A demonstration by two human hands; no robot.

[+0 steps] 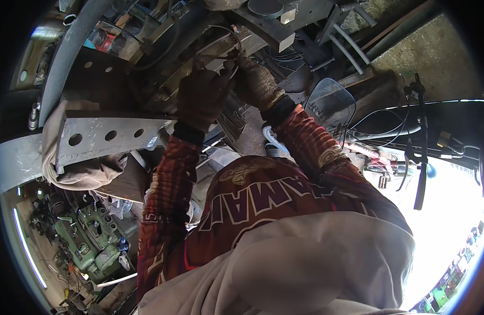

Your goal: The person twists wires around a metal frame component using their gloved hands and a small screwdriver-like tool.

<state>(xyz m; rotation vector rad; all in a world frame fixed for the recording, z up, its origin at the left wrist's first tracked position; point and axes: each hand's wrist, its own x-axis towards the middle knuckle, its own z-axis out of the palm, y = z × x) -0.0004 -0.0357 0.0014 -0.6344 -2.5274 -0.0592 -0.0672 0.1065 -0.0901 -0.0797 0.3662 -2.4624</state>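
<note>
Both hands gloved and raised to the far middle of the scene, close together against the underside of a grimy metal frame (216, 50). Left hand (202, 97) in a dark work glove, fingers curled shut, seemingly closed around something small, though hidden by the glove and not to be made out. Right hand (258, 84) in a worn, speckled glove just beside it to the right, likewise closed, fingertips pinched at the lower end of a thin bent wire (235, 41). Wire rising from the fingertips toward the far side, curving over against the frame; exact grip point blurred. Gloves touching or nearly so, cannot tell which. Red patterned sleeves (168, 178) running from the near edge up to both wrists, pale hood fabric (326, 262) filling the near middle. To the left, a grey steel bracket with round holes (103, 137) jutting out, a tan cloth (84, 173) draped beneath it. Farther left and nearer, a green machine (92, 239) standing on the workshop floor. To the right of the hands, a wire mesh basket (331, 100), and beyond it black cables (399, 121) and a dark lever (421, 152) hanging near bright daylight. Grey hoses (352, 47) at the far right above the basket.
</note>
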